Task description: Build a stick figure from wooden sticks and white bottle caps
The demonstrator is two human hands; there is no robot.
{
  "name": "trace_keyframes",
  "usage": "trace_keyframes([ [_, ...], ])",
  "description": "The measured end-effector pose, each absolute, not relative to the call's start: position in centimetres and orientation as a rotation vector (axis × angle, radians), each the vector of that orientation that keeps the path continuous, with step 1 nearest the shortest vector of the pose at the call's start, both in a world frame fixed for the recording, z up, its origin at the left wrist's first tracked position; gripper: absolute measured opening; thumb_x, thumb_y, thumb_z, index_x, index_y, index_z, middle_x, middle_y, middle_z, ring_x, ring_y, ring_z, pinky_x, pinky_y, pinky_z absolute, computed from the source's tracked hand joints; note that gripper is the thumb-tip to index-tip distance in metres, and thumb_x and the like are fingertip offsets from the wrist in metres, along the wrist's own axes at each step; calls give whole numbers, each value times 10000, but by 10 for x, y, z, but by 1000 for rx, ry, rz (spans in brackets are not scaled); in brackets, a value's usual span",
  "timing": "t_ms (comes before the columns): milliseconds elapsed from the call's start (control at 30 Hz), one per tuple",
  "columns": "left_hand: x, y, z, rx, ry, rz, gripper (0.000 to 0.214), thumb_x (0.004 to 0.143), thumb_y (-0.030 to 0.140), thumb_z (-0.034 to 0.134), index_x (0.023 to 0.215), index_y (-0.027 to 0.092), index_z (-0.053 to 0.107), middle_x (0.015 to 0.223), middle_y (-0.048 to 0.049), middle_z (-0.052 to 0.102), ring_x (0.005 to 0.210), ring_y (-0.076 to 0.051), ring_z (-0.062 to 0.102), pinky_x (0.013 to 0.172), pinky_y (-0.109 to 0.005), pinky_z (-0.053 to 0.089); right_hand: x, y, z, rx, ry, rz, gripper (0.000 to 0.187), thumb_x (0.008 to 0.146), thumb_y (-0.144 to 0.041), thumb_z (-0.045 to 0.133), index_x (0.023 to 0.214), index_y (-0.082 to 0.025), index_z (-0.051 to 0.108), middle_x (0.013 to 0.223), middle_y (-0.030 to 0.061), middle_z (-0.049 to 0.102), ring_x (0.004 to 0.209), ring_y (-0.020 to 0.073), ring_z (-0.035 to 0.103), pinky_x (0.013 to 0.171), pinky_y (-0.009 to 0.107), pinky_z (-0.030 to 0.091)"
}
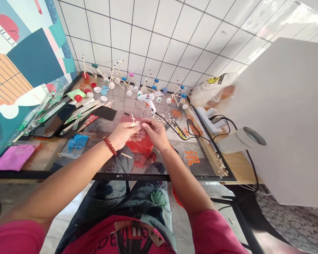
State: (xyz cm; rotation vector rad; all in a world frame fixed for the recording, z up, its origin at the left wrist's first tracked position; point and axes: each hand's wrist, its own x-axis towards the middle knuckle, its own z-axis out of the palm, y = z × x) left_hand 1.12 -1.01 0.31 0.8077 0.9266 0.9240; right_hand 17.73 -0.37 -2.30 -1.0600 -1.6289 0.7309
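Observation:
Both hands meet over the middle of the glass-topped table (159,168). My left hand (125,135), with a red bead bracelet on its wrist, is closed on a thin pale wooden stick (133,118) whose end pokes up above the fingers. Close beside it, my right hand (156,133) has its thumb and fingers drawn together; what they pinch, if anything, is too small to make out. A short loose stick (126,155) lies on the glass below my left hand. Just behind the hands stands a white glue gun (147,101) with a black cord.
Along the tiled wall stand several small stick models with round coloured caps (124,79). At left lie wrapped sticks (46,106), a phone (54,120), a blue packet (76,144) and a pink packet (14,156). A yellow cutter (180,132) and a white power strip (210,121) are at right.

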Motion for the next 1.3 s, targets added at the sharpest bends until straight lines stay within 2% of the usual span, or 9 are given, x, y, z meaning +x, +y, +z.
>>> trace_keyframes([
  [67, 5, -3, 5, 724, 948, 1066, 65, 866, 99, 661, 832, 90, 715, 752, -109, 755, 682, -187, 749, 667, -286, 610, 179, 0, -23, -1203, -1714, 569, 249, 899, -363, 605, 1054, -202, 715, 1019, 60, 737, 874, 168, 661, 826, 295, 513],
  [267, -10, 13, 2, 569, 917, 1235, 133, 898, 67, 590, 811, 83, 689, 837, -134, 770, 790, -187, 760, 787, -305, 602, 157, 1, -2, -1735, -2304, 23, 246, 906, -348, 591, 858, -177, 761, 963, 119, 751, 989, 255, 676, 922, 367, 464],
  [367, -11, 15, -1, 553, 904, 1235, 109, 890, 73, 605, 821, 77, 689, 836, -142, 769, 774, -190, 758, 791, -314, 604, 140, -1, 10, -1891, -2412, -54, 251, 892, -335, 592, 887, -151, 764, 999, 159, 756, 988, 289, 696, 894, 384, 481],
  [533, -11, 14, -1, 533, 902, 1230, 38, 870, 86, 648, 859, 84, 685, 807, -125, 766, 711, -180, 752, 718, -293, 611, 134, 5, 13, -1984, -2325, 152, 163, 842, -248, 614, 829, -168, 756, 926, 176, 765, 883, 278, 721, 737, 334, 512],
  [633, -9, 12, 1, 541, 919, 1207, 23, 853, 114, 688, 847, 92, 684, 788, -114, 762, 684, -176, 749, 649, -249, 595, 145, 14, 6, -1832, -2082, 251, 130, 793, -254, 645, 697, -195, 709, 793, 121, 756, 790, 250, 705, 713, 328, 505],
  [767, -5, 9, 2, 539, 944, 1168, 60, 871, 84, 646, 819, 98, 671, 753, -100, 754, 665, -169, 744, 619, -239, 594, 158, 20, -3, -1483, -1512, 754, 158, 751, -356, 644, 710, -203, 658, 608, 11, 683, 576, 157, 623, 565, 255, 450],
  [900, -2, 6, 1, 592, 960, 1014, 104, 857, 28, 609, 804, 89, 675, 722, -105, 748, 669, -184, 747, 657, -280, 619, 159, 18, -4, -1199, -1251, 1200, 268, 622, -418, 747, 717, -195, 633, 579, -25, 646, 517, 112, 575, 499, 217, 405],
  [1133, -1, 3, 1, 687, 979, 852, 106, 863, 59, 620, 804, 82, 705, 777, -155, 761, 701, -223, 760, 651, -301, 624, 160, 18, -5, -1177, -1227, 1147, 212, 589, -340, 759, 648, -176, 639, 552, -60, 587, 483, 58, 468, 476, 191, 366],
  [1300, -1, 3, 0, 747, 1000, 819, 45, 819, 77, 694, 780, 88, 714, 782, -154, 762, 682, -226, 756, 634, -298, 625, 162, 18, -4, -1239, -1222, 1229, 208, 575, -333, 748, 647, -173, 636, 543, -46, 601, 466, 68, 497, 455, 191, 387],
])
